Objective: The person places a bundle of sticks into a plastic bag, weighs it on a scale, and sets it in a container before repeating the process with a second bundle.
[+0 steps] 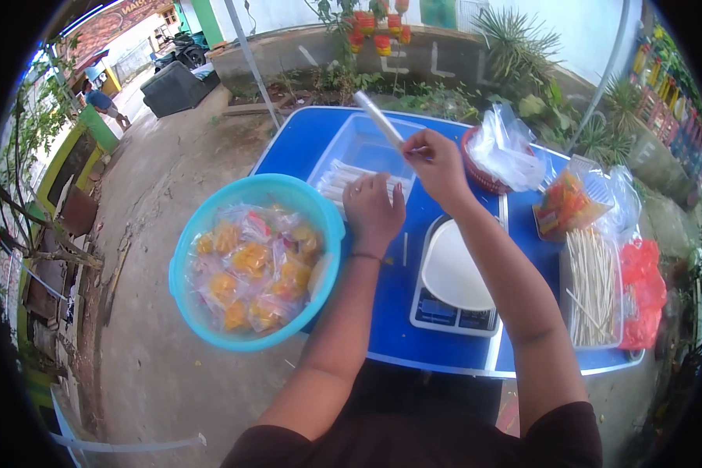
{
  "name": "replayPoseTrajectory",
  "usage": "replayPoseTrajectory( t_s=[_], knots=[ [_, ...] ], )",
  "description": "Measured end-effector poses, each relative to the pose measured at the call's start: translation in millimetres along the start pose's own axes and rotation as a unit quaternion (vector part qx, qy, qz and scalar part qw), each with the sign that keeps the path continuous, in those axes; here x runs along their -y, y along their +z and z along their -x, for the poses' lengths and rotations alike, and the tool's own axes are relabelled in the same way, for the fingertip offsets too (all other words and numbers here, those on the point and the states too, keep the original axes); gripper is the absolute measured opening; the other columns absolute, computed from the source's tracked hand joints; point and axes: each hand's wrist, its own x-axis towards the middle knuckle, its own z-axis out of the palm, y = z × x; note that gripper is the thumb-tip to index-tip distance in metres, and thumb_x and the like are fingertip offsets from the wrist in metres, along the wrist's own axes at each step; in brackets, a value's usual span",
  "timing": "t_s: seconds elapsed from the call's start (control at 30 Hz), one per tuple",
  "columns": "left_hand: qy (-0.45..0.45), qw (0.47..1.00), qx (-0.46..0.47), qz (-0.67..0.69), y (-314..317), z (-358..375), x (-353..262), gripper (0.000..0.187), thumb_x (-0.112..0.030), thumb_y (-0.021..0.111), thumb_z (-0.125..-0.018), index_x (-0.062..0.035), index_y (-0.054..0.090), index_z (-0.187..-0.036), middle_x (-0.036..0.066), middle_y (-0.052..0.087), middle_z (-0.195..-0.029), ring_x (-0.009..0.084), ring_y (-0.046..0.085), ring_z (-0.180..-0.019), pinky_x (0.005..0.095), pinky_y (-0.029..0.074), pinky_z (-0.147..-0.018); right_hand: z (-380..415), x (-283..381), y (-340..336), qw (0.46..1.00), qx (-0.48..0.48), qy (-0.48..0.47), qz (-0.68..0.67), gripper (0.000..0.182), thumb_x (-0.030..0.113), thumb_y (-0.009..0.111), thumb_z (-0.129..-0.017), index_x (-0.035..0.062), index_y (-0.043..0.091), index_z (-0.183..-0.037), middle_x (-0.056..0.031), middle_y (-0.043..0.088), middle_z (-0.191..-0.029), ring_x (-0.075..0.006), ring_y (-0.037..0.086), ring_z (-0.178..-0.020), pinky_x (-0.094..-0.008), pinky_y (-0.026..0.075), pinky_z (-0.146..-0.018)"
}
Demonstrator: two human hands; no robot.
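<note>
My right hand (435, 160), fingers pinched, holds one end of a long whitish wrapped stick (379, 119) that slants up to the left above the blue tray (351, 140). In that tray lie several similar white wrapped sticks (337, 176). Over their right part is my left hand (373, 204), palm down with its fingers apart; whether it grips any of them is hidden. Just left of it stands a turquoise basin (181, 261) filled with clear plastic bags of orange-yellow food (249, 257).
On the blue table (390, 331) are a kitchen scale with a white plate (454, 269), a red basket (476, 168) of plastic bags, a tub of orange packets (561, 207), a box of thin sticks (593, 288) and a red bag (642, 292). A person (101, 101) is far left.
</note>
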Motion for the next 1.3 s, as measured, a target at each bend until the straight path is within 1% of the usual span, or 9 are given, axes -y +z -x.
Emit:
replayPoseTrajectory(
  t_s=[0.03, 0.13, 0.17, 0.3, 0.4, 0.5, 0.6, 1.0, 1.3],
  knots=[
    [-0.021, 0.999, 0.042, 0.013, -2, -1, -1, 0.031, -0.030, 0.060, -0.088, -0.0070, 0.063, -0.109, 0.012, 0.068, -0.106, 0.0311, 0.062, -0.106, 0.0451, 0.041, -0.099, -9, -3, 11, 1.000, 0.014, 0.006, 0.009, 0.014, -0.009, 0.060, -0.082, 0.0010, 0.065, -0.090, -0.0081, 0.069, -0.085, -0.0180, 0.066, -0.077, -0.0325, 0.052, -0.070],
    [-0.022, 0.999, 0.041, 0.011, 2, 2, 1, 0.036, -0.032, 0.057, -0.089, -0.0063, 0.063, -0.113, 0.016, 0.067, -0.113, 0.0336, 0.060, -0.114, 0.0447, 0.039, -0.104, -29, -15, 37, 0.998, 0.061, 0.017, 0.016, 0.016, -0.008, 0.060, -0.081, 0.0025, 0.067, -0.091, -0.0102, 0.070, -0.088, -0.0218, 0.069, -0.080, -0.0335, 0.053, -0.072],
    [-0.053, 0.994, 0.088, -0.033, 3, 4, 1, 0.047, -0.036, 0.055, -0.089, -0.0051, 0.059, -0.124, 0.020, 0.061, -0.128, 0.0355, 0.053, -0.126, 0.0438, 0.037, -0.109, -36, -31, 45, 0.997, 0.077, 0.019, 0.026, 0.017, -0.007, 0.060, -0.080, 0.0031, 0.067, -0.092, -0.0108, 0.071, -0.089, -0.0230, 0.069, -0.081, -0.0340, 0.053, -0.072],
    [-0.097, 0.982, 0.145, -0.069, 1, -1, -3, 0.063, -0.041, 0.055, -0.089, -0.0034, 0.049, -0.139, 0.022, 0.048, -0.144, 0.0357, 0.041, -0.138, 0.0440, 0.036, -0.109, -52, -70, 55, 0.980, 0.145, 0.007, 0.139, 0.016, -0.003, 0.064, -0.077, 0.0038, 0.068, -0.090, -0.0131, 0.071, -0.091, -0.0290, 0.070, -0.086, -0.0377, 0.053, -0.075],
    [-0.098, 0.980, 0.148, -0.087, -2, -2, -7, 0.062, -0.043, 0.053, -0.090, -0.0047, 0.049, -0.140, 0.023, 0.049, -0.142, 0.0374, 0.044, -0.135, 0.0449, 0.036, -0.109, -56, -81, 60, 0.967, 0.168, -0.001, 0.190, 0.023, 0.000, 0.065, -0.075, 0.0066, 0.066, -0.097, -0.0132, 0.071, -0.096, -0.0323, 0.068, -0.093, -0.0415, 0.053, -0.079],
    [-0.104, 0.966, 0.214, -0.099, -7, -5, -9, 0.061, -0.045, 0.048, -0.092, -0.0066, 0.050, -0.140, 0.024, 0.049, -0.143, 0.0383, 0.047, -0.132, 0.0464, 0.036, -0.109, -51, -68, 64, 0.941, 0.176, 0.056, 0.283, 0.032, 0.002, 0.063, -0.077, 0.0104, 0.062, -0.108, -0.0126, 0.070, -0.103, -0.0323, 0.067, -0.099, -0.0437, 0.053, -0.083],
    [-0.101, 0.960, 0.233, -0.119, -5, -6, -8, 0.059, -0.047, 0.043, -0.094, -0.0090, 0.052, -0.139, 0.025, 0.049, -0.141, 0.0399, 0.050, -0.129, 0.0481, 0.036, -0.108, -51, -70, 66, 0.915, 0.214, 0.060, 0.336, 0.039, 0.005, 0.062, -0.078, 0.0146, 0.058, -0.116, -0.0117, 0.069, -0.109, -0.0325, 0.065, -0.103, -0.0448, 0.052, -0.084],
    [-0.089, 0.951, 0.256, -0.146, -6, -5, -10, 0.054, -0.049, 0.036, -0.098, -0.0136, 0.062, -0.129, 0.025, 0.059, -0.130, 0.0447, 0.055, -0.122, 0.0491, 0.037, -0.106, -47, -66, 69, 0.855, 0.260, 0.064, 0.443, 0.032, 0.013, 0.064, -0.082, 0.0225, 0.066, -0.113, -0.0080, 0.069, -0.112, -0.0297, 0.062, -0.111, -0.0412, 0.051, -0.090],
    [-0.066, 0.956, 0.244, -0.146, -5, -3, -16, 0.050, -0.045, 0.037, -0.098, -0.0120, 0.065, -0.124, 0.024, 0.060, -0.129, 0.0436, 0.058, -0.119, 0.0498, 0.041, -0.102, -46, -72, 61, 0.862, 0.272, 0.092, 0.417, 0.034, 0.013, 0.059, -0.086, 0.0281, 0.067, -0.115, -0.0064, 0.068, -0.116, -0.0290, 0.062, -0.112, -0.0405, 0.051, -0.092]
  ],
)
